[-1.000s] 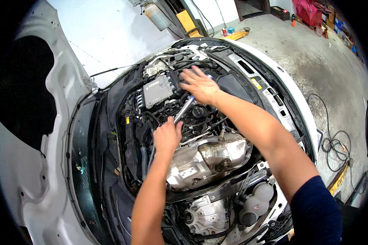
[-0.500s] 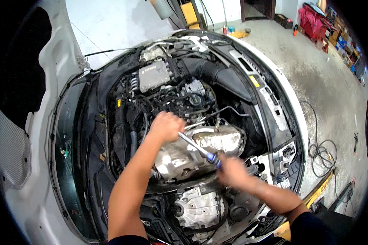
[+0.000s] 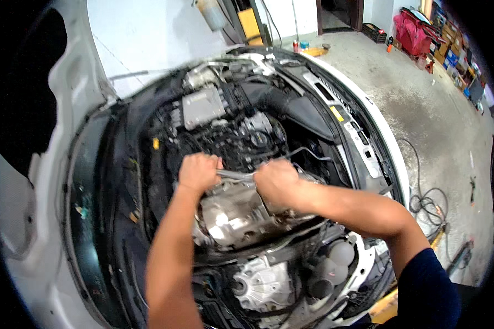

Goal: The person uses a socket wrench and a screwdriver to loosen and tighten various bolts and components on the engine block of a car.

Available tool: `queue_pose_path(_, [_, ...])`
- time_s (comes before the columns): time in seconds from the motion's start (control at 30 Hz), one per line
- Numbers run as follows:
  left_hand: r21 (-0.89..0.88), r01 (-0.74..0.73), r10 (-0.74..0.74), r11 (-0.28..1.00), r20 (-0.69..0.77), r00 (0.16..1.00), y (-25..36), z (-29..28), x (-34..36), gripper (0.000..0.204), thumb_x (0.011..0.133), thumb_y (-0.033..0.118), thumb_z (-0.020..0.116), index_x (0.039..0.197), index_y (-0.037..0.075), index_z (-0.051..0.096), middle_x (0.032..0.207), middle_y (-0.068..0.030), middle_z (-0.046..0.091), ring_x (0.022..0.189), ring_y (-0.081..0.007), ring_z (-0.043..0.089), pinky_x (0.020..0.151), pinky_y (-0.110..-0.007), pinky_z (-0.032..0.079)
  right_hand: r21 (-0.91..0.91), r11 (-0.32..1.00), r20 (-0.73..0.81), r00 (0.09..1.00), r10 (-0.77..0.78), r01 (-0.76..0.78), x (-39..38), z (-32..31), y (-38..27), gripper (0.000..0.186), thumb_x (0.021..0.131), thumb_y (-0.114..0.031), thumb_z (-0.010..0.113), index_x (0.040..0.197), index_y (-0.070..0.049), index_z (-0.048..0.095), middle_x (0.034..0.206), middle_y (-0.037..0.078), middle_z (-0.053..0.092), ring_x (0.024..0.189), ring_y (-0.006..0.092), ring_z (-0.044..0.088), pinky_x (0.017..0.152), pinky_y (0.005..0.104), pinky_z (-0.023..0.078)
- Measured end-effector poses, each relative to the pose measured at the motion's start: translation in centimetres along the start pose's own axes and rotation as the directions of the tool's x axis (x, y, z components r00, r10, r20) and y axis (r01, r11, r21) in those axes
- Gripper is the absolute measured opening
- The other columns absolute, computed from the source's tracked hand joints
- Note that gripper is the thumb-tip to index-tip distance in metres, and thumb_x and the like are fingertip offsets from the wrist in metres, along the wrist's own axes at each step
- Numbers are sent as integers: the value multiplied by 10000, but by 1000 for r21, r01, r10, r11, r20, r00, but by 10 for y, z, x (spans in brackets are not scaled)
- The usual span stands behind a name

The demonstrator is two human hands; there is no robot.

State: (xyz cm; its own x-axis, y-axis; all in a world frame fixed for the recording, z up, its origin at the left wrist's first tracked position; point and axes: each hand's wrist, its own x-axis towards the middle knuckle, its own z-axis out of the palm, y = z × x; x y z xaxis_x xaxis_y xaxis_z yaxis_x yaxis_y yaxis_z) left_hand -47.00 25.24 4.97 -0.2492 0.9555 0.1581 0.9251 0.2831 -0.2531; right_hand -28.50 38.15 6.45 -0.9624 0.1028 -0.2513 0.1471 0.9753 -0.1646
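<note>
My left hand (image 3: 199, 172) is closed over the head end of a long ratchet wrench (image 3: 237, 175). At its other end my right hand (image 3: 278, 178) is wrapped round the handle, hiding the blue grip. Only a short piece of the steel shaft shows between my fists, lying nearly level across the engine. Just below it bulges a silver metal heat shield (image 3: 230, 216). Whatever the wrench sits on is hidden beneath my left hand. Beyond the hands spread the dark engine top and its hoses (image 3: 219, 143).
A grey control box (image 3: 203, 108) and a black air duct (image 3: 310, 115) lie farther off in the bay. Nearer me are a silver ribbed housing (image 3: 264, 282) and a pale rounded tank (image 3: 340, 255). The raised hood (image 3: 77, 137) bounds the left; a cable (image 3: 431, 203) coils on the floor.
My right hand has swung up and leftward with the ratchet handle, turning the wrench from slanted to nearly level. My left hand has shifted slightly left. The view has tilted a little.
</note>
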Motion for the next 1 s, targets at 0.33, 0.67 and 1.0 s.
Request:
queue_pose_path(0.33, [-92, 756, -752, 648, 82, 655, 20, -11, 39, 241, 800, 242, 614, 806, 24, 716, 834, -195, 695, 803, -371, 689, 737, -446, 560, -404, 887, -585, 809, -62, -224, 144, -30, 28, 308, 892, -211, 526, 1139, -72, 646, 1266, 129, 572, 1253, 312, 476, 1109, 551, 218])
queue_pose_path(0.67, [-41, 139, -136, 989, 72, 988, -12, 8, -8, 245, 840, 255, 597, 721, 48, 652, 735, -177, 659, 681, -369, 651, 641, -473, 526, -260, 959, 90, 992, -92, 113, 55, -33, -25, 232, 808, -222, 629, 975, -88, 720, 975, 97, 713, 906, 257, 690, 791, 424, 517])
queue_pose_path(1.0, [-59, 205, -201, 977, 74, 977, -3, 1, 2, 198, 804, 234, 615, 821, 58, 703, 778, -165, 686, 738, -353, 675, 709, -447, 546, -341, 940, 85, 996, 18, 12, 74, -43, -24, 228, 808, -162, 620, 986, -66, 727, 1018, 133, 697, 994, 291, 665, 912, 504, 457])
